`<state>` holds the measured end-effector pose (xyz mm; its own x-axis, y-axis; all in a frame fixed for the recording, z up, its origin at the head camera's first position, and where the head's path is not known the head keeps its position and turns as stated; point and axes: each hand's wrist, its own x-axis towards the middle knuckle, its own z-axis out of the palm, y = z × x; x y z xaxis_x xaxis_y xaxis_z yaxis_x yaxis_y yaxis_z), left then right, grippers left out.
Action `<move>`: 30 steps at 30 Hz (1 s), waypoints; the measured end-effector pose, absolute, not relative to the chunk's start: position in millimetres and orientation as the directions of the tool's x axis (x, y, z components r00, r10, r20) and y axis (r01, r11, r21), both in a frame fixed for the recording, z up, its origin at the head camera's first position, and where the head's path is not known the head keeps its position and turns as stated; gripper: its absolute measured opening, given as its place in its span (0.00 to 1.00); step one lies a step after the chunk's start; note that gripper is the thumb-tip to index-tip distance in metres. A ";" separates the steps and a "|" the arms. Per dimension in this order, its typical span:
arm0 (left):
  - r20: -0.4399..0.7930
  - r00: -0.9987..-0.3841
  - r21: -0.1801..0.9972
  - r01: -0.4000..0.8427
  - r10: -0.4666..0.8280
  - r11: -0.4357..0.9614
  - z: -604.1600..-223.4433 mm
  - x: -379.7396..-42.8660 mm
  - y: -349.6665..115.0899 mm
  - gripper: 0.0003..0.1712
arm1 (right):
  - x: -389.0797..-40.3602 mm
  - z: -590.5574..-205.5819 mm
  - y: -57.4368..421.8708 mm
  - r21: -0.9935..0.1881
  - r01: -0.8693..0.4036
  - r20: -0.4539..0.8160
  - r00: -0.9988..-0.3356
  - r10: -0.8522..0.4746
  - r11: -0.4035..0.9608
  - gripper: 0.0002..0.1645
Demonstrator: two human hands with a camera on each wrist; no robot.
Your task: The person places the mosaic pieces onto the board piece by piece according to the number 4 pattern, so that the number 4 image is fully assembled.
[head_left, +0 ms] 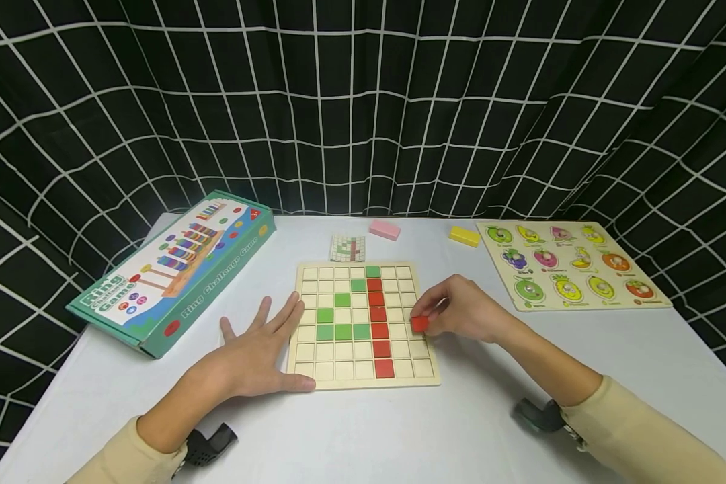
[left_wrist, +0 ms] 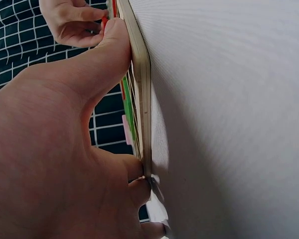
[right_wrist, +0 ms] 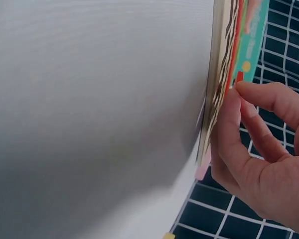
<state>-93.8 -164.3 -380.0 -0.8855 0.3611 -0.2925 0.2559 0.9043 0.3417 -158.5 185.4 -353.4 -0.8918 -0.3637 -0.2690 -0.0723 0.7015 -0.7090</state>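
Observation:
On the white table lies a wooden grid board (head_left: 337, 369) with shallow square cells. Several red tiles (head_left: 380, 349) form a column right of its middle, and several green tiles (head_left: 342, 300) sit to the left and at the top. My left hand (head_left: 248, 356) rests at the board's left edge, fingers spread, thumb on the near left corner. Between thumb and fingertips, my right hand (head_left: 462, 309) pinches a red square tile (head_left: 420, 324) over the board's right side. The right wrist view shows this tile edge-on. Behind the board lies a small pattern card (head_left: 347, 248) with a printed grid.
A green Ring Challenge Game box (head_left: 181, 269) lies at the left. A pink block (head_left: 384, 230) and a yellow block (head_left: 464, 236) are at the back. At the right is a fruit puzzle board (head_left: 571, 265). Black curtains with white grid lines (head_left: 363, 121) surround the table.

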 end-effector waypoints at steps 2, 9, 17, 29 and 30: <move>-0.292 -0.886 0.341 0.256 0.361 0.904 -380.1 -94.0 -164.1 0.74 | -159.3 -354.0 182.3 -0.709 -0.070 -0.270 -0.892 -0.363 0.701 0.16; -0.294 -0.887 0.339 0.252 0.356 0.907 -380.2 -94.3 -163.7 0.74 | -160.5 -355.4 173.9 -0.708 -0.083 -0.265 -0.889 -0.373 0.701 0.16; -0.294 -0.887 0.337 0.252 0.356 0.907 -380.9 -94.3 -163.4 0.74 | -161.3 -354.8 165.9 -0.707 -0.082 -0.270 -0.886 -0.376 0.703 0.17; -0.301 -0.886 0.330 0.249 0.352 0.910 -381.8 -95.4 -163.9 0.75 | -163.5 -355.4 156.3 -0.679 -0.116 -0.283 -0.870 -0.403 0.725 0.17; -0.301 -0.886 0.330 0.250 0.352 0.910 -382.0 -95.7 -164.2 0.75 | -163.8 -355.6 155.6 -0.678 -0.117 -0.283 -0.870 -0.404 0.726 0.17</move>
<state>-95.7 -164.2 -382.0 -0.8863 0.3523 -0.3006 0.2500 0.9103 0.3298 -163.8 155.6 -355.6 -0.8696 -0.4044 -0.2832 -0.1170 0.7261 -0.6776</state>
